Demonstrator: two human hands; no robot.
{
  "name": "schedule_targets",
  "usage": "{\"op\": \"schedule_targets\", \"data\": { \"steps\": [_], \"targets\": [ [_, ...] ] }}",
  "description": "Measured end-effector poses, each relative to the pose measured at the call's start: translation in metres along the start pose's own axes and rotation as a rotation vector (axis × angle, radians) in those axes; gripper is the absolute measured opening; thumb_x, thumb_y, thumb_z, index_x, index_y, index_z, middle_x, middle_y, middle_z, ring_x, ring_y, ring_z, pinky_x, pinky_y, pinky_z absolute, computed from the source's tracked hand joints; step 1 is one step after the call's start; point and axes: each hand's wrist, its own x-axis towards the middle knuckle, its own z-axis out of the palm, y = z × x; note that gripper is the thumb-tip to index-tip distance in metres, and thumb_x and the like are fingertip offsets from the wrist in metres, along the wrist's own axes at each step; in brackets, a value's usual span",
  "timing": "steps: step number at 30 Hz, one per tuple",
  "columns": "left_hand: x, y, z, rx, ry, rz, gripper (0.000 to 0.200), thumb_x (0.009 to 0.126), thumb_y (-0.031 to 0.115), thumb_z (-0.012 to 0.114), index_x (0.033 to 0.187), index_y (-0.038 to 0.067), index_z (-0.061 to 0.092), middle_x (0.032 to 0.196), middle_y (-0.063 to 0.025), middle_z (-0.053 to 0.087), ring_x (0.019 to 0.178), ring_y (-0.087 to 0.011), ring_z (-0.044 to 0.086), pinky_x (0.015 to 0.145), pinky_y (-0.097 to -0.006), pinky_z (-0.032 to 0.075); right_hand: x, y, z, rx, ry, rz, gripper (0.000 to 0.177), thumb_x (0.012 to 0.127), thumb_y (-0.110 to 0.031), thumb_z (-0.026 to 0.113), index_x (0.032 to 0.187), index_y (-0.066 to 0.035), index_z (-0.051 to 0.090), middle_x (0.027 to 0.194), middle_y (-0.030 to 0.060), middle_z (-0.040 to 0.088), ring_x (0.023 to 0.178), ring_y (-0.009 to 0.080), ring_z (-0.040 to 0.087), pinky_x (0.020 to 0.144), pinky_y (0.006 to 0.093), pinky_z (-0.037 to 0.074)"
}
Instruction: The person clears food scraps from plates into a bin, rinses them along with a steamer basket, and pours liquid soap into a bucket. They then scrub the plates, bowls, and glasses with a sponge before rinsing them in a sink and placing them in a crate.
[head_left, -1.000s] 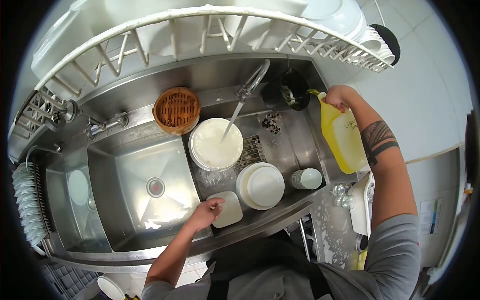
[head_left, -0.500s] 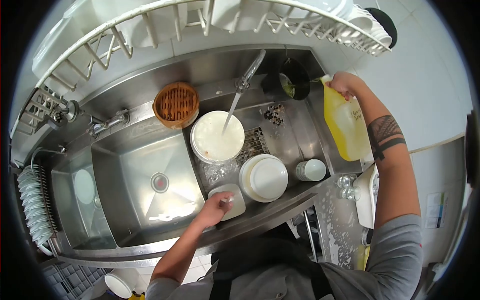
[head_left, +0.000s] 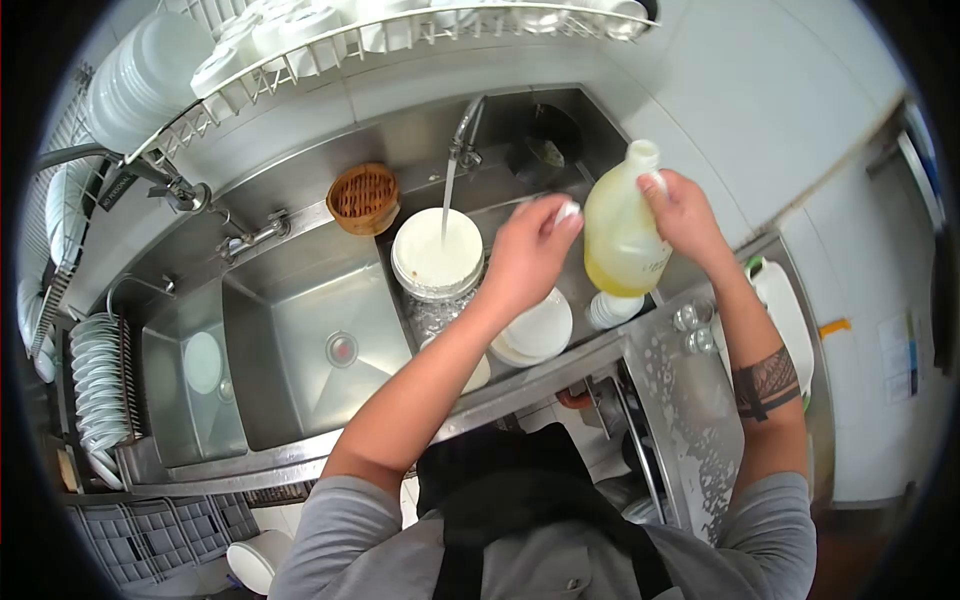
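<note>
My right hand point(head_left: 685, 215) grips the handle of a translucent plastic jug point(head_left: 620, 225) of yellow liquid. The jug is upright, its mouth uncapped, with handwriting on its side. My left hand point(head_left: 535, 245) is closed, pinching a small white cap point(head_left: 568, 210) just left of the jug. Below that hand, white plates point(head_left: 535, 330) are stacked at the front of the sink, partly covered by my forearm. Small white bowls point(head_left: 612, 310) stand beneath the jug. A dark pot point(head_left: 545, 145) with something pale green inside sits in the back right corner.
Water runs from the faucet point(head_left: 465, 140) onto a stack of large white plates point(head_left: 437, 250). A bamboo steamer point(head_left: 364, 198) rests behind the sink basin point(head_left: 310, 330). The wire rack point(head_left: 400, 20) above holds white dishes. Glasses point(head_left: 697, 328) stand on the right counter.
The jug has gone from tilted over the dark pot to upright, closer to me. My left hand has risen from the front of the sink to beside the jug's neck.
</note>
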Motion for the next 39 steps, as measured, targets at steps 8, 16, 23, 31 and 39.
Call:
{"op": "schedule_targets", "data": {
  "steps": [8,16,23,31,39],
  "targets": [
    [-0.101,0.083,0.051,0.382,-0.412,-0.139,0.048,0.093,0.043,0.075,0.093,-0.005,0.074,0.088,-0.0242,0.073,0.082,-0.0378,0.071,0.079,-0.0433,0.055,-0.219,0.009,-0.001,0.030,-0.400,0.054,0.037,0.104,-0.034,0.063,0.100,0.002,0.072,0.082,0.0142,0.073,0.080,0.0192,0.069,0.075,0.0392,0.054],
    [-0.256,0.057,0.116,0.448,-0.694,-0.066,0.028,0.081,0.017,0.083,0.104,0.003,0.075,0.099,-0.0180,0.065,0.096,-0.0367,0.066,0.086,-0.0417,0.053,-0.410,0.069,0.044,-0.019,-0.377,0.304,0.039,0.101,-0.037,0.064,0.101,0.002,0.071,0.096,0.0266,0.072,0.095,0.0476,0.068,0.084,0.0517,0.053],
    [-0.304,0.047,0.140,0.095,-0.771,0.053,0.030,0.079,0.003,0.082,0.108,0.003,0.075,0.103,-0.0154,0.066,0.096,-0.0347,0.068,0.089,-0.0415,0.054,-0.474,0.087,0.045,0.116,-0.330,0.410,0.036,0.100,-0.033,0.066,0.100,0.002,0.070,0.093,0.0265,0.071,0.092,0.0461,0.069,0.080,0.0513,0.053],
    [-0.302,0.055,0.144,0.747,-1.010,-0.148,0.031,0.086,0.028,0.079,0.088,-0.003,0.074,0.110,-0.0267,0.069,0.098,-0.0427,0.069,0.087,-0.0462,0.056,-0.485,0.082,0.056,0.126,-0.327,0.293,0.039,0.101,-0.034,0.066,0.097,0.004,0.067,0.089,0.0281,0.069,0.087,0.0469,0.067,0.077,0.0505,0.052],
    [-0.319,0.045,0.126,0.219,-0.639,0.270,0.030,0.090,0.027,0.076,0.106,0.001,0.074,0.112,-0.0206,0.071,0.099,-0.0407,0.069,0.085,-0.0454,0.057,-0.485,0.094,0.073,0.194,-0.261,0.264,0.039,0.102,-0.035,0.064,0.098,0.004,0.068,0.091,0.0271,0.071,0.088,0.0454,0.069,0.079,0.0505,0.053]
  ]
}}
